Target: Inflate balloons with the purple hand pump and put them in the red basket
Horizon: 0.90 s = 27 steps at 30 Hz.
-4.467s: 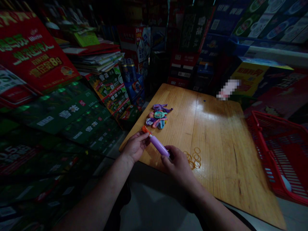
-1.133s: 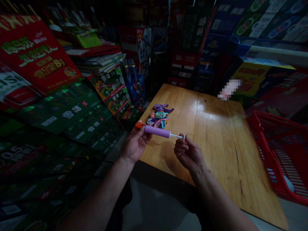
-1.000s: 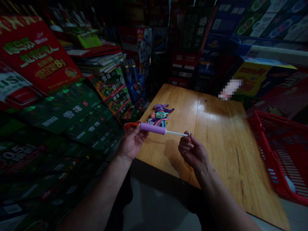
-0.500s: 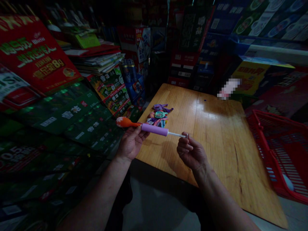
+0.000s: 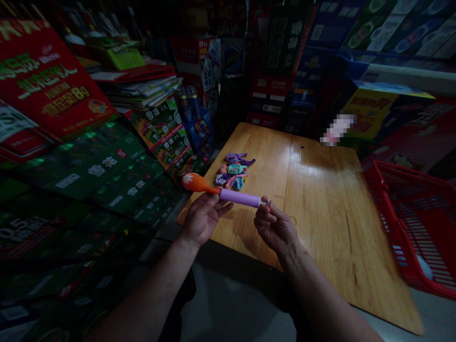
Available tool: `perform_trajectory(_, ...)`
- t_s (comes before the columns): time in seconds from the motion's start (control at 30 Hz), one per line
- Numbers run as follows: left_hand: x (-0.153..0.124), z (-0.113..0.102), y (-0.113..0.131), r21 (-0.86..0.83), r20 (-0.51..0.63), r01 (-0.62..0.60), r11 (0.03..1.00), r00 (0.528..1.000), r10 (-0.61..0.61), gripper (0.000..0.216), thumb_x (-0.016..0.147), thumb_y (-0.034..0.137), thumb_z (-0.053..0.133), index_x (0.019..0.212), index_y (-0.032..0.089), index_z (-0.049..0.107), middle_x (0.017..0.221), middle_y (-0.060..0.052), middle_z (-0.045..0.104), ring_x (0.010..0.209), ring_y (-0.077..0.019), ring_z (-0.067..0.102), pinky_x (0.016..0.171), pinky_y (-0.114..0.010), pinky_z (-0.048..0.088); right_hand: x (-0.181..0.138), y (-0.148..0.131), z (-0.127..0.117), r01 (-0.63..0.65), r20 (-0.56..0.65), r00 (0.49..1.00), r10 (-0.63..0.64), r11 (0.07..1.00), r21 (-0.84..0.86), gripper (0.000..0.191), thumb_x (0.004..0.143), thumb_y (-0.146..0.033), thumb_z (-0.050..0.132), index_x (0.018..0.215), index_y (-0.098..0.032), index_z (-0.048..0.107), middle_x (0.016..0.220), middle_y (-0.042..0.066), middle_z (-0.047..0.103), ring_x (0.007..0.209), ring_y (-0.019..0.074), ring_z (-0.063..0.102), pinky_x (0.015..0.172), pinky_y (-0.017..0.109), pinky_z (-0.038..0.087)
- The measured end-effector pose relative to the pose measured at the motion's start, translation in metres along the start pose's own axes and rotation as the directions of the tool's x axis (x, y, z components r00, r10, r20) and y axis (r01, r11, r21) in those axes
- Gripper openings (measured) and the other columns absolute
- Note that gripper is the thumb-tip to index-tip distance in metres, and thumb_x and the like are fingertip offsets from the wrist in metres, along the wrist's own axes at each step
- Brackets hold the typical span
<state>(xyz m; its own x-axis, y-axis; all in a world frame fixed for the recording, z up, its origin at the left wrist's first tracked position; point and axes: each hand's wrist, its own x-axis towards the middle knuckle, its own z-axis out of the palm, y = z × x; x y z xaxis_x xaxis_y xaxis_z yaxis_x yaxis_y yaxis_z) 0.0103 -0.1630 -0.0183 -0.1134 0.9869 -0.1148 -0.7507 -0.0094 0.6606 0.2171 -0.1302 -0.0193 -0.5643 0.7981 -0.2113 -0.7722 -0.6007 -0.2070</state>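
A purple hand pump (image 5: 239, 197) is held level above the near part of the wooden table. Over its left end sits the neck of an orange balloon (image 5: 195, 182), slightly swollen, with a white pattern at its tip. My left hand (image 5: 203, 216) pinches the balloon's neck at that end, other fingers loosely extended below. At the opposite end, my right hand (image 5: 276, 225) is closed around the white pump handle (image 5: 264, 203), whose rod is nearly all inside the barrel. Behind the pump lies a small pile of limp balloons (image 5: 233, 172) in purple, teal and pink.
The wooden table (image 5: 320, 204) carries a thin yellow ring (image 5: 293, 220) beside my right hand and a small dark dot (image 5: 302, 147) farther back. A red plastic basket (image 5: 402, 223) stands at the right. Stacked green cartons (image 5: 103, 166) line the left side.
My right hand has pushed the handle inward, so the white rod has slid into the barrel. The pump and balloon have shifted slightly right, and the balloon looks a bit fuller.
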Motion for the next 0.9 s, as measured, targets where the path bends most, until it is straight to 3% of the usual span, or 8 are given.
perform_trajectory(0.17,0.003,-0.001,-0.002,-0.024,-0.074,0.004,1.000,0.997,-0.006,0.017,0.083,0.022,0.068,0.100,0.019,0.068,0.109,-0.006,0.071,0.105,-0.0208,0.065,0.095,-0.041,0.051,0.000,0.008,0.001,-0.036,-0.012,0.999,0.036,0.999,-0.005,0.013,0.084,-0.010,0.064,0.096,-0.013,0.059,0.069,-0.003,0.058,0.048,0.0014,0.045,0.048,0.014,0.040)
perform_trajectory(0.33,0.006,-0.004,-0.001,-0.027,-0.078,0.003,1.000,0.997,-0.005,0.020,0.083,0.023,0.069,0.102,0.019,0.068,0.111,-0.007,0.071,0.106,-0.0203,0.065,0.095,-0.038,0.050,-0.001,0.009,0.002,-0.073,-0.024,0.997,0.073,0.997,0.019,0.013,0.085,-0.012,0.064,0.097,-0.015,0.059,0.070,-0.004,0.058,0.049,0.0014,0.045,0.049,0.013,0.040)
perform_trajectory(0.57,0.014,-0.016,0.027,-0.001,-0.122,-0.158,0.988,0.980,0.156,0.017,0.085,0.024,0.067,0.101,0.021,0.069,0.109,-0.006,0.072,0.109,-0.0203,0.064,0.097,-0.039,0.049,-0.003,-0.013,0.002,0.012,0.026,1.000,-0.014,0.999,0.047,0.014,0.088,-0.009,0.057,0.101,-0.014,0.060,0.068,-0.004,0.059,0.047,0.0020,0.046,0.046,0.014,0.039)
perform_trajectory(0.73,0.001,-0.004,0.011,0.006,-0.027,-0.034,0.999,0.999,0.034,0.023,0.085,0.028,0.066,0.107,0.022,0.066,0.117,-0.009,0.069,0.112,-0.0258,0.063,0.098,-0.049,0.047,0.001,0.012,-0.002,-0.089,-0.042,0.995,0.092,0.994,0.058,0.016,0.086,-0.012,0.062,0.102,-0.015,0.060,0.077,-0.001,0.066,0.051,0.0017,0.050,0.051,0.014,0.045)
perform_trajectory(0.9,0.003,-0.002,0.006,-0.015,-0.054,-0.032,0.999,0.998,0.031,0.021,0.084,0.028,0.067,0.103,0.020,0.066,0.110,-0.009,0.071,0.110,-0.0248,0.064,0.099,-0.047,0.046,0.003,0.014,0.003,-0.114,-0.016,0.993,0.115,0.991,0.077,0.013,0.086,-0.010,0.062,0.098,-0.014,0.060,0.071,-0.004,0.063,0.044,-0.0004,0.045,0.044,0.012,0.040)
